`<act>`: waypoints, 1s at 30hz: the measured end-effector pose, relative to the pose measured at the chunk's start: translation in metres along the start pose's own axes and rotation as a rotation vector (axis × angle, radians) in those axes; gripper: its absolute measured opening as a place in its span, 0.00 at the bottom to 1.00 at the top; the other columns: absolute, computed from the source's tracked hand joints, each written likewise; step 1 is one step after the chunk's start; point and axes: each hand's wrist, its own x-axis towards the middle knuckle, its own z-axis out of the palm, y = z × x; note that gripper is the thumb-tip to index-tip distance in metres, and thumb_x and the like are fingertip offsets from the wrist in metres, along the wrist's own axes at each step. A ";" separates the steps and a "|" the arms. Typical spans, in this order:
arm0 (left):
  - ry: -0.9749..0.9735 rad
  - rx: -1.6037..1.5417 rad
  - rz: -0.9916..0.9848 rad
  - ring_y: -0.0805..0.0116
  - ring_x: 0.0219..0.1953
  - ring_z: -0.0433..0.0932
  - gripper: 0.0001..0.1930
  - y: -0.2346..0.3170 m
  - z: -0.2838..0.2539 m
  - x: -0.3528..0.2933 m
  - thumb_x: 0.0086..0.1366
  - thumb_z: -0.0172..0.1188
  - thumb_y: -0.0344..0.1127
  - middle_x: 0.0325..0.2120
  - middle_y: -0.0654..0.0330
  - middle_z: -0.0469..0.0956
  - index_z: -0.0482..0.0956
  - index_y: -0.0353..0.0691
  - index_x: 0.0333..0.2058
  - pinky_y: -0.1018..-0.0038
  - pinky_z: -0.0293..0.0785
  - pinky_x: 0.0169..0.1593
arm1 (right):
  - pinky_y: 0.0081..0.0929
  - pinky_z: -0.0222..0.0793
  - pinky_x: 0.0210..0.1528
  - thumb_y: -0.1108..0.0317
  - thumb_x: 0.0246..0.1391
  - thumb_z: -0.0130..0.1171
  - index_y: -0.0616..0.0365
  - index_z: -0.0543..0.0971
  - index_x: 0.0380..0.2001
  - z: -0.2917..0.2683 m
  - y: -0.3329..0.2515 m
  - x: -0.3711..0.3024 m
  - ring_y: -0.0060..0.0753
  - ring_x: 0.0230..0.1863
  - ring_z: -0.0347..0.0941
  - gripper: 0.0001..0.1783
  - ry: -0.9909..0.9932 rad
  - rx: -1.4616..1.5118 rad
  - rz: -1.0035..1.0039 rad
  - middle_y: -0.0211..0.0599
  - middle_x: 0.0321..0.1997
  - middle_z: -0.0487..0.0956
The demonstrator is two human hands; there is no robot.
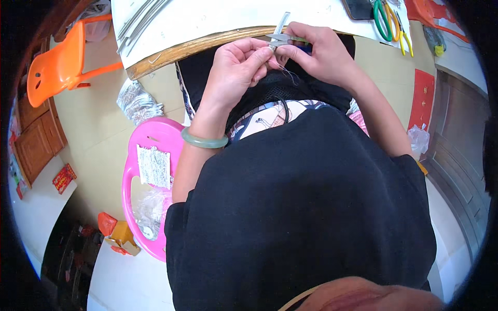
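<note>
Close together at the table's near edge, both my hands are raised over my lap. My left hand, with a pale green bangle on its wrist, pinches a small piece I cannot make out. Thin dark thread hangs in a loose loop below the fingertips. My right hand is closed on a small metal tool with pointed silver blades, whose tips reach the left fingertips. Whether it is a pair of snips or tweezers I cannot tell. Just beyond, a narrow whitish strip points away from me.
The white-topped table has a wooden edge and a stack of grey strips at left. Pliers with yellow handles and green-handled scissors lie at right. An orange chair and a pink stool stand at left.
</note>
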 end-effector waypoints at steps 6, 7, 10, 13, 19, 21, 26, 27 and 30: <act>-0.015 0.003 0.009 0.85 0.15 0.62 0.07 -0.001 0.001 0.000 0.64 0.53 0.30 0.24 0.60 0.77 0.74 0.32 0.38 0.89 0.57 0.19 | 0.36 0.68 0.35 0.59 0.50 0.57 0.61 0.77 0.35 0.005 0.009 0.001 0.49 0.31 0.74 0.16 -0.031 0.077 -0.023 0.48 0.27 0.77; -0.008 0.007 0.014 0.85 0.15 0.62 0.08 0.000 0.002 0.000 0.65 0.52 0.30 0.24 0.60 0.77 0.74 0.32 0.38 0.89 0.58 0.19 | 0.36 0.68 0.35 0.59 0.50 0.57 0.61 0.77 0.35 0.007 0.009 0.001 0.49 0.31 0.74 0.16 -0.031 0.077 -0.022 0.48 0.27 0.77; 0.019 -0.001 0.040 0.85 0.15 0.63 0.08 -0.004 0.002 0.001 0.65 0.52 0.31 0.25 0.60 0.77 0.74 0.33 0.38 0.90 0.58 0.19 | 0.31 0.69 0.29 0.59 0.53 0.56 0.61 0.77 0.34 0.017 0.012 -0.003 0.39 0.25 0.75 0.15 -0.013 0.158 -0.006 0.43 0.25 0.77; 0.056 0.031 0.041 0.85 0.16 0.64 0.08 -0.001 0.007 -0.002 0.65 0.52 0.31 0.25 0.61 0.77 0.74 0.33 0.39 0.90 0.58 0.17 | 0.23 0.68 0.22 0.60 0.55 0.55 0.61 0.77 0.32 0.020 0.012 -0.006 0.24 0.20 0.72 0.14 0.008 0.605 0.219 0.34 0.22 0.77; 0.130 0.017 0.129 0.84 0.15 0.67 0.05 -0.004 0.013 0.001 0.63 0.51 0.26 0.23 0.58 0.78 0.70 0.32 0.37 0.88 0.60 0.17 | 0.25 0.70 0.26 0.56 0.48 0.62 0.60 0.77 0.32 0.022 -0.003 -0.004 0.24 0.23 0.74 0.17 0.225 0.270 0.225 0.38 0.24 0.78; 0.158 0.044 0.142 0.84 0.15 0.68 0.05 -0.006 0.017 0.001 0.63 0.52 0.26 0.23 0.58 0.78 0.70 0.32 0.37 0.88 0.61 0.17 | 0.28 0.71 0.30 0.58 0.47 0.62 0.60 0.77 0.32 0.024 -0.006 -0.004 0.33 0.25 0.76 0.16 0.249 0.247 0.206 0.44 0.25 0.78; 0.245 0.121 0.210 0.83 0.16 0.69 0.05 -0.014 0.020 0.001 0.62 0.52 0.25 0.23 0.58 0.78 0.70 0.32 0.36 0.86 0.64 0.18 | 0.28 0.71 0.33 0.62 0.47 0.59 0.62 0.77 0.32 0.037 -0.010 -0.006 0.43 0.29 0.77 0.14 0.289 0.257 0.267 0.51 0.26 0.77; 0.253 0.134 0.199 0.83 0.16 0.68 0.06 -0.015 0.020 0.000 0.62 0.53 0.26 0.23 0.60 0.77 0.70 0.32 0.37 0.87 0.63 0.18 | 0.28 0.71 0.33 0.62 0.47 0.59 0.62 0.77 0.32 0.038 -0.011 -0.006 0.43 0.29 0.77 0.14 0.290 0.257 0.267 0.51 0.26 0.77; 0.243 0.099 0.184 0.82 0.17 0.68 0.07 -0.017 0.020 -0.001 0.62 0.54 0.27 0.24 0.61 0.76 0.71 0.32 0.38 0.88 0.61 0.17 | 0.17 0.67 0.33 0.68 0.53 0.54 0.61 0.76 0.30 0.040 -0.010 -0.006 0.13 0.27 0.70 0.07 0.256 0.171 0.233 0.29 0.24 0.77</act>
